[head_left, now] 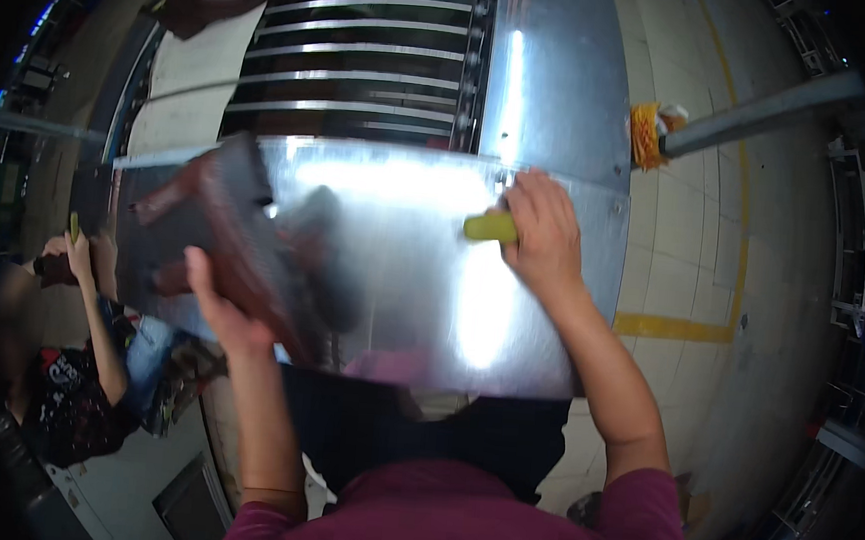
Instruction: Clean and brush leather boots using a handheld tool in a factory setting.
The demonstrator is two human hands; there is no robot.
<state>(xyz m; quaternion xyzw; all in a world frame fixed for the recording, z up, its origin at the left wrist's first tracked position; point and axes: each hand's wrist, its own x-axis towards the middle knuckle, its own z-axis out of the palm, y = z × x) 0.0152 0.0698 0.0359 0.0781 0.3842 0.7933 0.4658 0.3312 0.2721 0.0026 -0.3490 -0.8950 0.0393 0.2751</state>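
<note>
Working over a broad, glaring sheet-metal counter (399, 318), apparently at a lift-and-turn step in footwear handling, and calling next, by judgement, for a steady hold on the left and a narrower gap to the right. Facing a barred metal frame (368, 48) directly beyond the far edge, likely limiting forward reach. Having a co-worker (82, 406) in a dark top well off to the left, probably too distant to hinder. Bordered also by a pale strip (202, 58) along the frame's left and a grey beam (764, 115) beyond the counter's right side. Holding a reddish-brown boot (253, 257) tilted over the counter's left part, too blurred to tell whether touching metal. Seeing another brown boot (215, 6) lying on the pale strip, well apart. Clamping the held boot in the left grip (233, 321), with thumb on the near side and fingers hidden. Curling the right grip (546, 228) near the counter's far right part, contact with metal unclear. Noting an orange bundle (647, 135) at the beam's end. Ending on a stubby yellow-green tool (491, 227), of uncertain kind, clamped in that right grip, and a slim yellow-green object (73, 227) at the co-worker's hand (80, 257).
</note>
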